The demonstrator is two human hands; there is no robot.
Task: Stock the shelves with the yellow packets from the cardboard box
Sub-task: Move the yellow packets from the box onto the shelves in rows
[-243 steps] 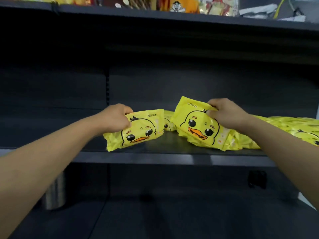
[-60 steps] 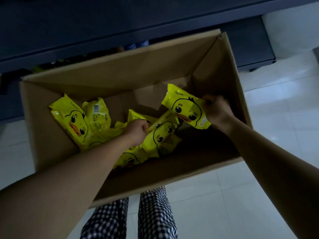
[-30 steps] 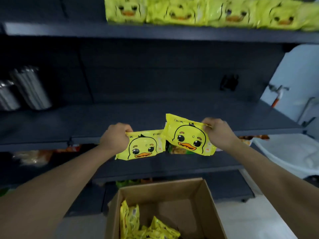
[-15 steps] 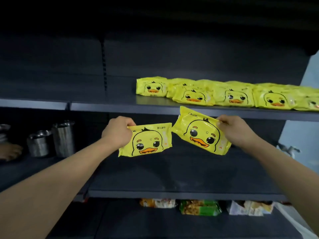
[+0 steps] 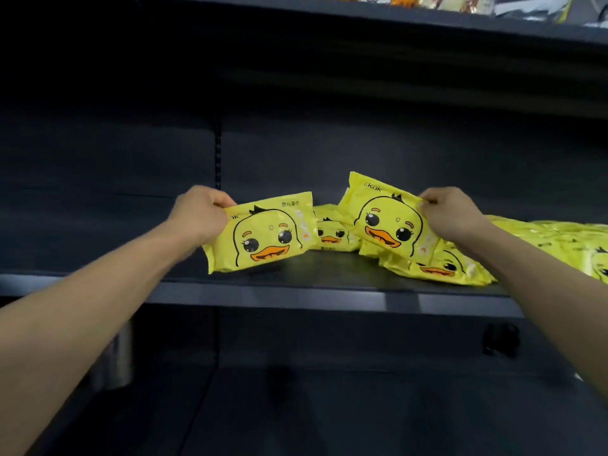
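My left hand [image 5: 202,218] grips the top left corner of a yellow duck-face packet [image 5: 263,236], whose lower edge touches the dark shelf [image 5: 329,296]. Another yellow duck packet [image 5: 385,222] is pinched at its upper right edge by my right hand [image 5: 450,215], tilted above the packets lying on the shelf. A row of yellow packets [image 5: 441,268] lies on the shelf from the middle to the right edge, and one packet [image 5: 332,235] sits between the two held ones. The cardboard box is out of view.
Colourful goods stand on the shelf above [image 5: 460,1]. A lower dark shelf [image 5: 296,406] spreads below, with a metal container [image 5: 113,360] at its left, partly behind my left arm. The left part of the middle shelf [image 5: 82,258] carries no packets.
Both hands have carried their packets up and forward onto the shelf level; the view has risen, so the row of packets now lies at hand height.
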